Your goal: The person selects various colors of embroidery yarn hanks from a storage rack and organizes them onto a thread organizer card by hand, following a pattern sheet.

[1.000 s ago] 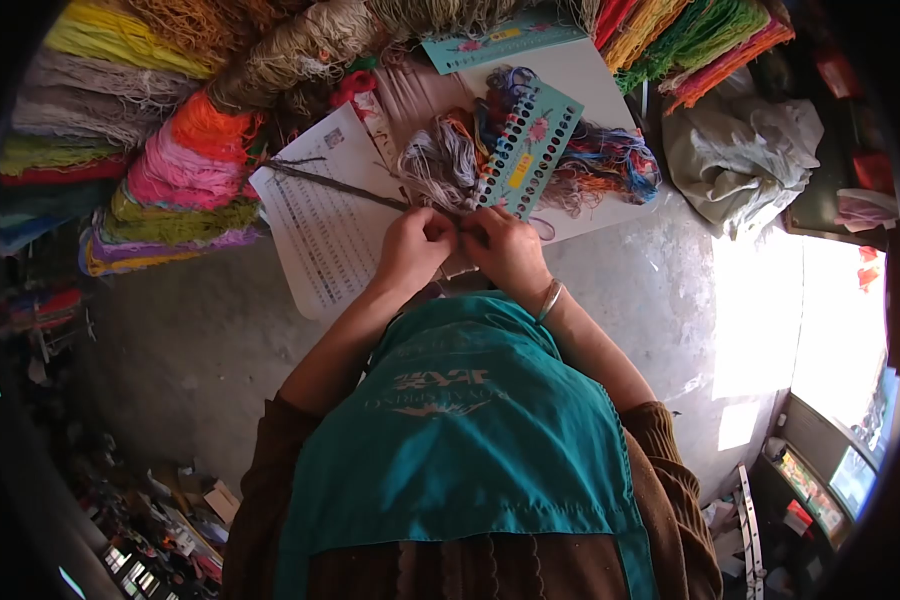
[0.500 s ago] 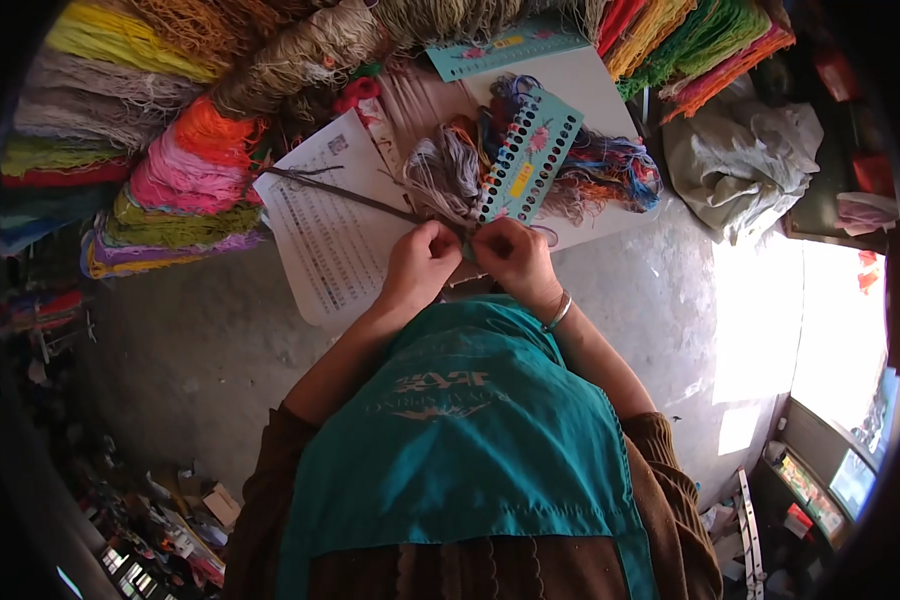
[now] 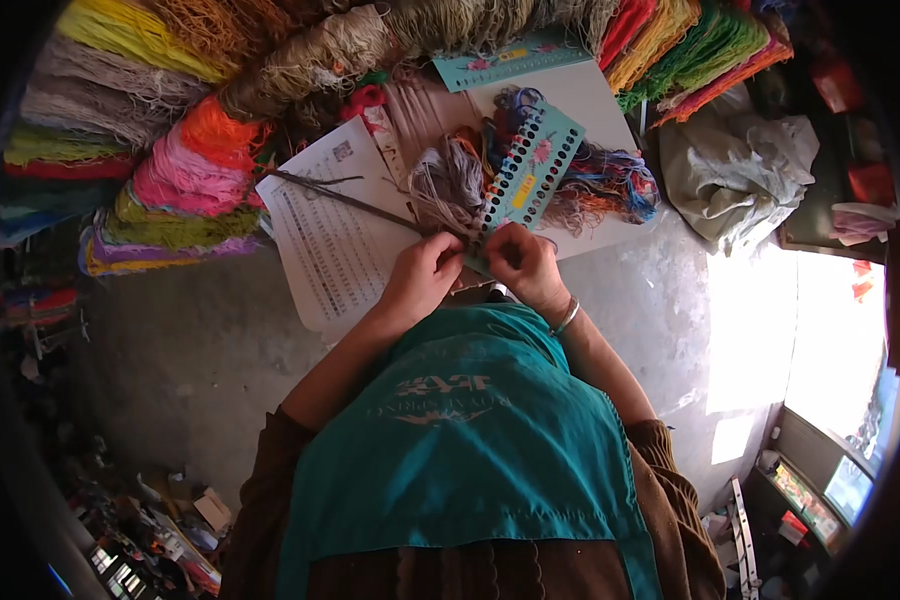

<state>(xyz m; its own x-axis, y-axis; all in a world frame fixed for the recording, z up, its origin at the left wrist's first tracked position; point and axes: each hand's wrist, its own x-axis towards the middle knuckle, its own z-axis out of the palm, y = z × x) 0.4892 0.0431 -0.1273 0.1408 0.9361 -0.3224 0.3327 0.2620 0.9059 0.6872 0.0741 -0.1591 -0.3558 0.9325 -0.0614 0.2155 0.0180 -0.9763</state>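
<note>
My left hand is closed in a pinch at the near end of a dark grey thread bundle, which stretches up-left across a printed sheet. Just to its right, my right hand is pinched closed at the lower end of a teal card with rows of holes along both edges. What its fingertips grip is too small to tell. Grey thread lies left of the card, and mixed blue and red threads lie to its right.
Coloured yarn hanks hang at the left, with more hanks at the upper right. A second teal card lies at the back. A whitish plastic bag is at the right. The grey floor shows below.
My right hand has moved slightly right and down, so the gap between my hands is wider. The view has shifted a little.
</note>
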